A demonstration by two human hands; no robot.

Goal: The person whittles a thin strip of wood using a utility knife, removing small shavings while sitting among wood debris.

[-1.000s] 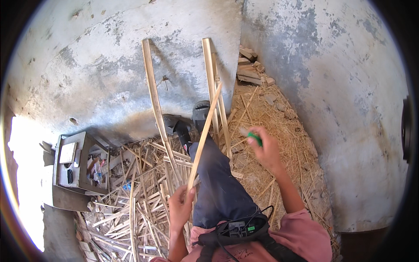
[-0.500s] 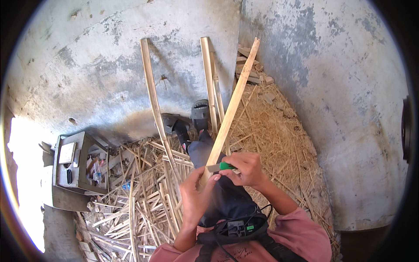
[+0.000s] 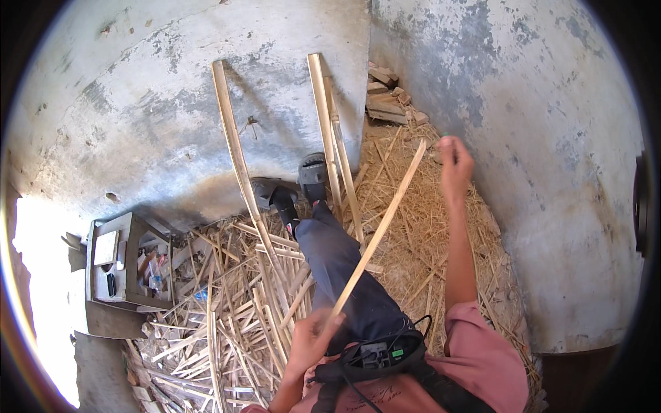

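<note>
My left hand [image 3: 310, 339] is closed round the lower end of a long pale strip of split wood or bamboo [image 3: 381, 230]. The strip slants up and to the right over my leg. My right arm reaches out to the right, past the strip's far tip. There my right hand [image 3: 456, 165] is closed, clear of the strip. A speck of the green-handled knife [image 3: 445, 135] shows at its fingertips; the blade is hidden or too blurred to make out.
Several long strips [image 3: 320, 103] lean against the grey wall [image 3: 158, 103] beyond my feet. Cut strips [image 3: 227, 344] litter the floor at left, straw-like shavings [image 3: 413, 227] at right. A small cabinet [image 3: 131, 265] stands at left. Bricks [image 3: 387, 103] lie in the far corner.
My right hand with the knife has swung up and right, from beside my left hand to beyond the strip's tip. My left hand and the strip's lower end have moved down slightly.
</note>
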